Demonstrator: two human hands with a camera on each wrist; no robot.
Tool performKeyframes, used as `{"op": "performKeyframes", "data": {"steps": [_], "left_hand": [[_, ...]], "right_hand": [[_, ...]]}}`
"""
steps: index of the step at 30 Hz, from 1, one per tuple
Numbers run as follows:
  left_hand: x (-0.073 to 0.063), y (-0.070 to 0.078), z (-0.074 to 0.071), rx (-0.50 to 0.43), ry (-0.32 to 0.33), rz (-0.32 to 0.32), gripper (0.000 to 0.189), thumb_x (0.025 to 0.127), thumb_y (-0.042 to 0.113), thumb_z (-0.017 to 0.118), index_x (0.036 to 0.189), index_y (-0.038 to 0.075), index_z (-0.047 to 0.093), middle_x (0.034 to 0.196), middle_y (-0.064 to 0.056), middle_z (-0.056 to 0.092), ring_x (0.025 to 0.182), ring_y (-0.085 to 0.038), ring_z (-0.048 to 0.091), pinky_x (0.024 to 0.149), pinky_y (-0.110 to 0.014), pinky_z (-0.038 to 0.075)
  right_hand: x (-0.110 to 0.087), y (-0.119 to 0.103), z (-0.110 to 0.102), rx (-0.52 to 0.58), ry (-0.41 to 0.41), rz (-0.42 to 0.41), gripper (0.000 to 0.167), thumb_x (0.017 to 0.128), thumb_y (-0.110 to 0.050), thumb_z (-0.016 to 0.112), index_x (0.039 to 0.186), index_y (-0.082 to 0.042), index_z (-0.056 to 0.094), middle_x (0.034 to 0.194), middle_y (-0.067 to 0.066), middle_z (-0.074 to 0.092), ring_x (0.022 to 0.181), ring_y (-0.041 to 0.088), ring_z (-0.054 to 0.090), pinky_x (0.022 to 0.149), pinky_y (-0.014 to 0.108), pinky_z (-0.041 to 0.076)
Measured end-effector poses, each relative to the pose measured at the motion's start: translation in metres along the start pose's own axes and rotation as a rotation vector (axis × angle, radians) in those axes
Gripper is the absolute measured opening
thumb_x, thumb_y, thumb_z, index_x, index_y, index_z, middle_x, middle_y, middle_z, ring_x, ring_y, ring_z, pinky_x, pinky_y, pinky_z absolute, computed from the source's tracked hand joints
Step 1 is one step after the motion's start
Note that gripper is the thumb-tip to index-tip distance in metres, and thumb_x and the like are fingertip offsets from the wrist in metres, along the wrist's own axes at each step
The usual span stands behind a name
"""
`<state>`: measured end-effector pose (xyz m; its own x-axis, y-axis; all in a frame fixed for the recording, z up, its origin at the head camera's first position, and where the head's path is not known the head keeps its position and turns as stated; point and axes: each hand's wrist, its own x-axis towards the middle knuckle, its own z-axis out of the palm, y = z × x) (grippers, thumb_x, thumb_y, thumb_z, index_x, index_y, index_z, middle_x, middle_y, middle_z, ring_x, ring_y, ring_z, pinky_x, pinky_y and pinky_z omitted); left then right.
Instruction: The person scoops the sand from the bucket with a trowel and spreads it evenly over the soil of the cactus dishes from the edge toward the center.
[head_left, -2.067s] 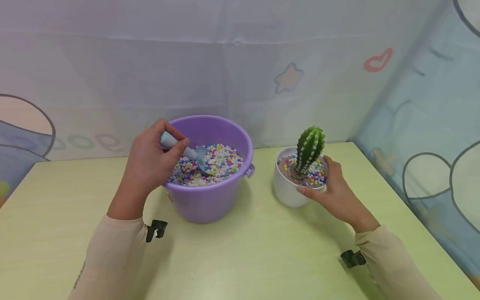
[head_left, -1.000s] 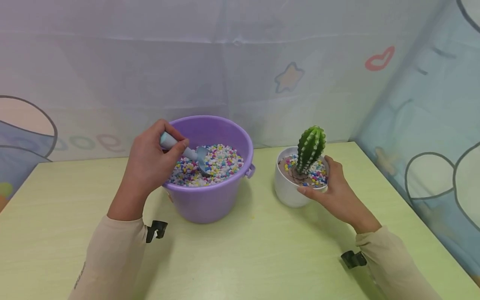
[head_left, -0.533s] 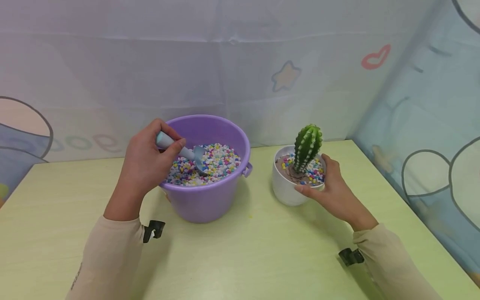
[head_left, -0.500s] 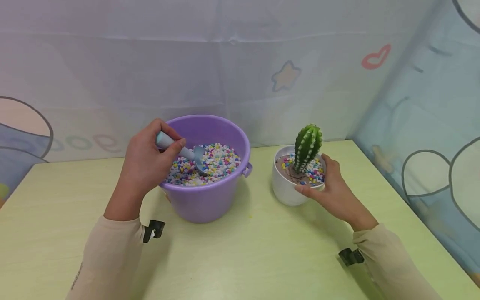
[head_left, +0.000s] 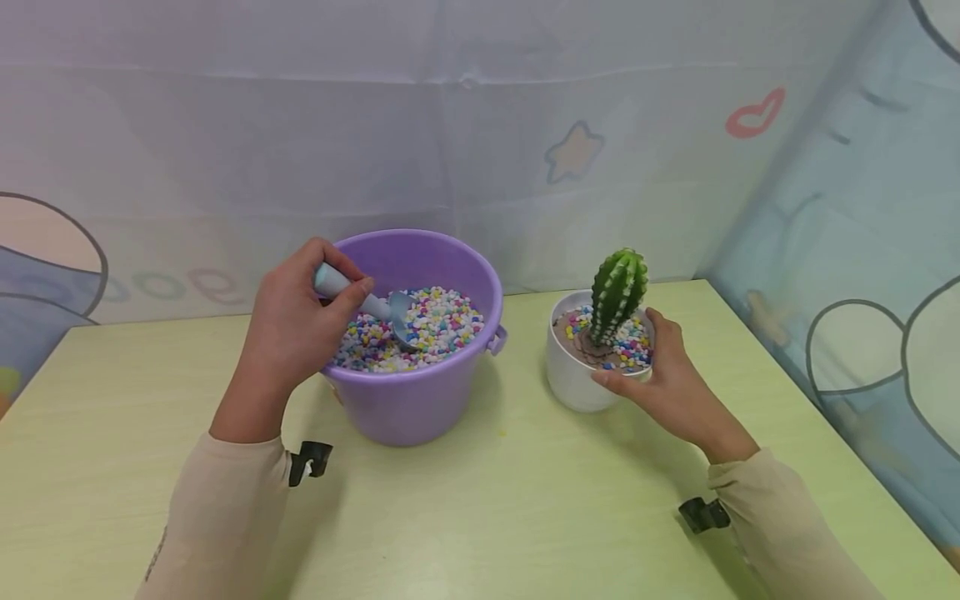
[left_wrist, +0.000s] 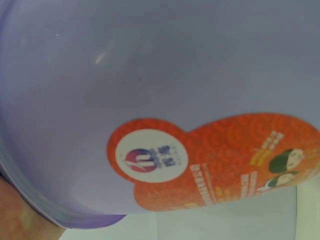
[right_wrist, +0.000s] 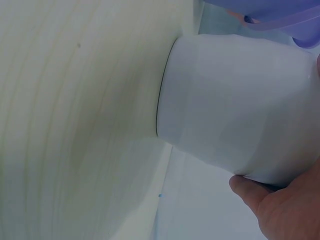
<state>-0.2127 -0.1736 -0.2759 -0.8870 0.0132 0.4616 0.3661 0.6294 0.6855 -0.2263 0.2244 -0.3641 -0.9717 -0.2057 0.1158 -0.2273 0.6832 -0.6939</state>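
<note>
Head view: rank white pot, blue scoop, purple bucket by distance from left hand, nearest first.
1. Blue scoop: pinched in the left hand.
2. Purple bucket: just right of that hand.
3. White pot: right of the bucket, held by the right hand.

Across the lower middle of the head view, a wide stretch of surface (head_left: 465,525) runs free between the sleeves (head_left: 221,508). Further up, at centre, a lane passes between bucket (head_left: 408,408) and pot (head_left: 577,381), pinched by the bucket's lug (head_left: 498,340). The left hand (head_left: 296,321) and scoop (head_left: 402,313) block the left of the bucket's mouth; above its right half there is room. At right, the right hand (head_left: 671,387) closes off the pot's right side, and the cactus (head_left: 619,293) rises from the pot, barring a straight way down. Behind both, the backdrop (head_left: 465,158) leaves little depth.
</note>
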Motion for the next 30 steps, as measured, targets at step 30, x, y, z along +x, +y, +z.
{"op": "performKeyframes", "data": {"steps": [30], "left_hand": [[-0.0007, -0.001, 0.0013, 0.009, 0.027, 0.015, 0.017, 0.094, 0.014, 0.068, 0.101, 0.005, 0.055, 0.086, -0.011, 0.064, 0.068, -0.021, 0.059, 0.06, -0.033, 0.044]], "right_hand": [[-0.0002, -0.0018, -0.0006, 0.005, -0.001, 0.015, 0.112, 0.088, -0.051, 0.07, 0.154, -0.003, -0.006, 0.156, 0.023, 0.005, 0.141, 0.043, 0.018, 0.107, 0.064, 0.022]]}}
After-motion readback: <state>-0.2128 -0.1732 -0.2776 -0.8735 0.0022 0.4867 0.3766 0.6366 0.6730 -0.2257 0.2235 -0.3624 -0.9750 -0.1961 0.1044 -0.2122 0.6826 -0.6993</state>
